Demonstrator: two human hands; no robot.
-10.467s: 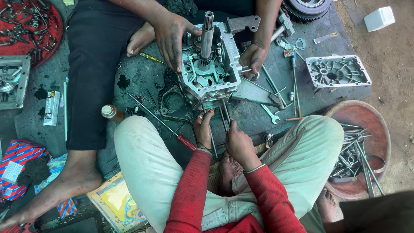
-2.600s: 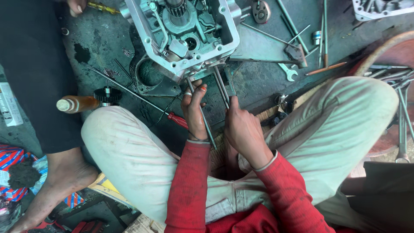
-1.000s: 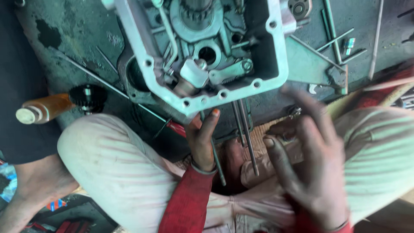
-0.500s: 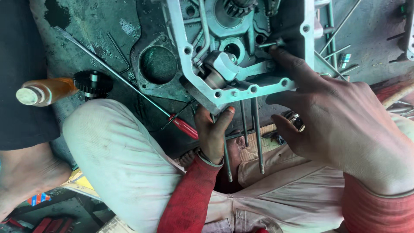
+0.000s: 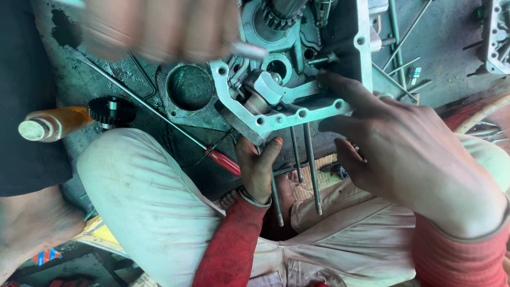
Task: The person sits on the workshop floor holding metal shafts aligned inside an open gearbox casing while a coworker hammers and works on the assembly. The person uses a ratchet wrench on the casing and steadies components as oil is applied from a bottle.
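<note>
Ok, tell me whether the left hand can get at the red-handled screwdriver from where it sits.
Probably yes. The left hand holds the aluminium casing edge, and the red-handled screwdriver lies beside its thumb on the floor, with nothing between them.

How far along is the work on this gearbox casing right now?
Done: the aluminium casing lies open, a gear seated inside. In hand: the left hand grips the casing's near edge, and the right hand reaches in, forefinger by the inner lever. Left: the long studs stick out bare, a loose black gear and a red-handled screwdriver lie alongside.
</note>
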